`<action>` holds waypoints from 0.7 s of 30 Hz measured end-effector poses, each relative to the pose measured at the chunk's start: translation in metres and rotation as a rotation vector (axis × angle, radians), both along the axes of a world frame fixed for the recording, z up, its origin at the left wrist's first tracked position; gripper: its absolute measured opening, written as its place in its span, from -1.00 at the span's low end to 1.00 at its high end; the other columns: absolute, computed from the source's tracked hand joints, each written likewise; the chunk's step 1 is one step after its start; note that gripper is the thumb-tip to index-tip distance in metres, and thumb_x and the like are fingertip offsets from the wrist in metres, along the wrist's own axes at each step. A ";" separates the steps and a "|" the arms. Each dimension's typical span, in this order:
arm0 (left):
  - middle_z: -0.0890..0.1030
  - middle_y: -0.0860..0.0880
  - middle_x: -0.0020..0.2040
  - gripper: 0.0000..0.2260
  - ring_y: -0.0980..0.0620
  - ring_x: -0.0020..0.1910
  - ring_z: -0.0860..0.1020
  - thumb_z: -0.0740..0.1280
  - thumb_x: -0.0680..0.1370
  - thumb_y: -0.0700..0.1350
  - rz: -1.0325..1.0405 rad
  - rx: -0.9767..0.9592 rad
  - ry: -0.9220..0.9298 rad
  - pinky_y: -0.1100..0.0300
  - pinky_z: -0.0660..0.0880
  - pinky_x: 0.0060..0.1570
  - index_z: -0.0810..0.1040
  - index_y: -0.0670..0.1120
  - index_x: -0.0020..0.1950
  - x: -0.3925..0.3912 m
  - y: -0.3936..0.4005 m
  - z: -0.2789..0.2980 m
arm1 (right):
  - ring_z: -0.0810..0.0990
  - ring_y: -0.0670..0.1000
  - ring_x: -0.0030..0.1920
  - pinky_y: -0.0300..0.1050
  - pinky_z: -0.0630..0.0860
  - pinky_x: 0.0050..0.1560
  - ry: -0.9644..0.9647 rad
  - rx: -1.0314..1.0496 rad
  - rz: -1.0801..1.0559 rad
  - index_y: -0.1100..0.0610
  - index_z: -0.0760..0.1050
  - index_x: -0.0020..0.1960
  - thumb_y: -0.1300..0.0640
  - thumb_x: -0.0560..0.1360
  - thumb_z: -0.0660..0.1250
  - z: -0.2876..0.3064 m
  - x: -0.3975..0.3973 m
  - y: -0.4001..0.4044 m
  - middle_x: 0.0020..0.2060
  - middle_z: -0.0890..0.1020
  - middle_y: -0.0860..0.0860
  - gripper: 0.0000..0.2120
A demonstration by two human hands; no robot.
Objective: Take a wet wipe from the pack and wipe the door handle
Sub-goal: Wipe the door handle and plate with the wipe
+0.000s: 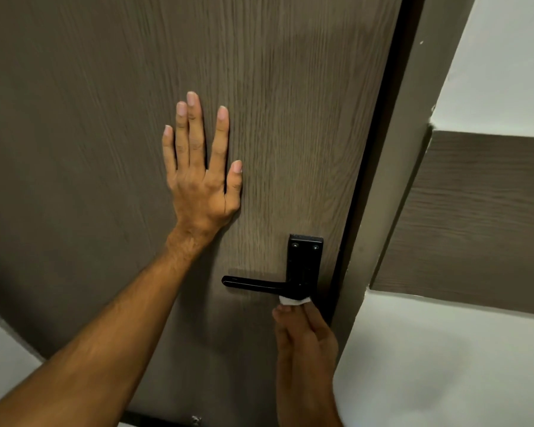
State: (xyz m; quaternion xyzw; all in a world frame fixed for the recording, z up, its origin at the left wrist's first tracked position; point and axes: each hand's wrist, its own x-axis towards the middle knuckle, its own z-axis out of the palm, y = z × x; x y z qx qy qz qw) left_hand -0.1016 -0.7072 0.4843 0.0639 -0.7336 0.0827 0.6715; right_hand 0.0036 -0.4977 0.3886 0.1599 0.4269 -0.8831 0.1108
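Note:
A black lever door handle (253,284) sticks out leftwards from a black backplate (304,260) on a brown wood-grain door (105,118). My right hand (305,340) comes up from below and pinches a small folded white wet wipe (294,300), which presses against the underside of the handle's base. My left hand (199,177) lies flat on the door above and left of the handle, fingers spread and pointing up. The wipe pack is not in view.
The door frame (392,211) runs down the right side of the door, with a dark gap beside it. Right of the frame is a white wall (444,365) crossed by a brown wood-grain band (475,226).

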 end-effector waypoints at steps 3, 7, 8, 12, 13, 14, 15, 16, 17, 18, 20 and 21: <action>0.23 -0.33 0.61 -0.45 -0.04 0.69 -0.05 -0.07 0.72 0.13 -0.004 -0.001 -0.002 -0.14 0.05 0.69 0.03 -0.01 0.69 0.000 0.000 -0.001 | 0.68 0.15 0.02 -0.21 0.68 0.00 -0.071 -0.213 0.139 0.35 0.61 0.19 0.42 0.54 0.31 0.004 0.005 -0.007 -0.05 0.75 0.21 -0.75; 0.17 -0.29 0.63 -0.45 -0.03 0.71 -0.09 -0.07 0.72 0.14 0.002 -0.001 -0.031 -0.13 0.02 0.70 0.00 0.02 0.69 0.000 -0.002 0.000 | 0.68 0.14 0.04 -0.03 0.66 0.13 -0.079 -0.336 0.283 0.40 0.63 0.06 0.45 0.53 0.30 0.002 0.004 -0.028 0.03 0.69 0.31 -0.83; 0.18 -0.29 0.63 -0.45 -0.04 0.71 -0.07 -0.07 0.72 0.14 0.004 0.001 -0.039 -0.13 0.04 0.70 0.01 0.02 0.69 0.000 -0.002 0.000 | 0.70 0.15 0.06 -0.05 0.67 0.11 -0.092 -0.347 0.297 0.39 0.63 0.05 0.45 0.53 0.32 0.000 0.002 -0.034 0.03 0.72 0.30 -0.84; 0.29 -0.37 0.60 -0.46 -0.24 0.66 0.15 -0.03 0.72 0.11 -0.011 0.043 -0.098 -0.23 0.15 0.65 0.17 -0.09 0.66 0.013 0.007 0.006 | 0.70 0.17 0.14 -0.13 0.70 -0.01 -0.175 -0.329 0.375 0.41 0.57 0.21 0.41 0.53 0.38 0.000 0.001 -0.052 0.12 0.71 0.30 -0.74; 0.29 -0.37 0.60 -0.47 -0.26 0.64 0.18 0.01 0.72 0.09 -0.018 0.055 -0.123 -0.25 0.17 0.64 0.20 -0.11 0.65 0.020 0.011 0.009 | 0.72 0.14 0.08 -0.15 0.71 -0.08 -0.190 -0.313 0.401 0.39 0.59 0.19 0.41 0.53 0.38 0.000 0.002 -0.049 0.09 0.72 0.30 -0.76; 0.27 -0.36 0.61 -0.49 -0.27 0.64 0.18 0.05 0.73 0.06 -0.034 0.073 -0.147 -0.24 0.18 0.64 0.22 -0.12 0.64 0.027 0.016 0.013 | 0.73 0.12 0.01 -0.17 0.72 -0.14 -0.196 -0.289 0.426 0.37 0.61 0.15 0.41 0.52 0.39 -0.002 0.005 -0.044 0.06 0.73 0.30 -0.79; 0.25 -0.34 0.63 -0.50 -0.25 0.66 0.17 0.10 0.73 0.04 -0.068 0.109 -0.174 -0.22 0.20 0.65 0.23 -0.12 0.64 0.037 0.023 0.014 | 0.74 0.10 -0.06 -0.17 0.71 -0.18 -0.191 -0.260 0.445 0.36 0.63 0.10 0.42 0.52 0.39 -0.004 0.008 -0.035 0.02 0.74 0.28 -0.83; 0.23 -0.31 0.65 -0.52 -0.22 0.66 0.18 0.14 0.73 0.01 -0.119 0.168 -0.200 -0.16 0.22 0.65 0.26 -0.13 0.63 0.048 0.031 0.012 | 0.75 0.08 -0.13 -0.17 0.71 -0.20 -0.178 -0.225 0.451 0.35 0.64 0.07 0.42 0.51 0.40 -0.006 0.010 -0.024 -0.03 0.75 0.26 -0.85; 0.26 -0.27 0.64 -0.55 -0.17 0.65 0.23 0.18 0.73 0.00 -0.187 0.259 -0.226 -0.08 0.27 0.63 0.32 -0.13 0.60 0.062 0.042 0.006 | 0.75 0.07 -0.17 -0.16 0.71 -0.19 -0.159 -0.183 0.451 0.37 0.65 0.05 0.42 0.49 0.41 -0.010 0.014 -0.010 -0.05 0.75 0.26 -0.85; 0.35 -0.22 0.59 -0.60 -0.11 0.59 0.33 0.20 0.72 0.01 -0.263 0.378 -0.246 0.00 0.36 0.56 0.41 -0.11 0.52 0.078 0.055 -0.004 | 0.74 0.08 -0.16 -0.14 0.72 -0.17 -0.132 -0.137 0.452 0.39 0.65 0.07 0.41 0.48 0.43 -0.015 0.015 0.004 -0.04 0.74 0.29 -0.83; 0.58 -0.10 0.30 -0.67 0.03 0.27 0.57 0.24 0.69 0.12 -0.409 0.705 -0.295 0.20 0.56 0.26 0.56 -0.07 0.29 0.114 0.092 -0.040 | 0.73 0.13 -0.06 -0.11 0.72 -0.09 -0.087 -0.073 0.447 0.43 0.62 0.12 0.37 0.48 0.44 -0.028 0.017 0.044 0.03 0.73 0.32 -0.76; 0.64 -0.08 0.14 -0.65 0.05 0.11 0.62 0.28 0.66 0.19 -0.493 0.919 -0.337 0.28 0.59 0.10 0.60 -0.06 0.18 0.132 0.111 -0.058 | 0.73 0.16 0.00 -0.10 0.70 -0.04 -0.056 -0.046 0.444 0.44 0.62 0.13 0.36 0.49 0.44 -0.032 0.016 0.062 0.05 0.72 0.32 -0.76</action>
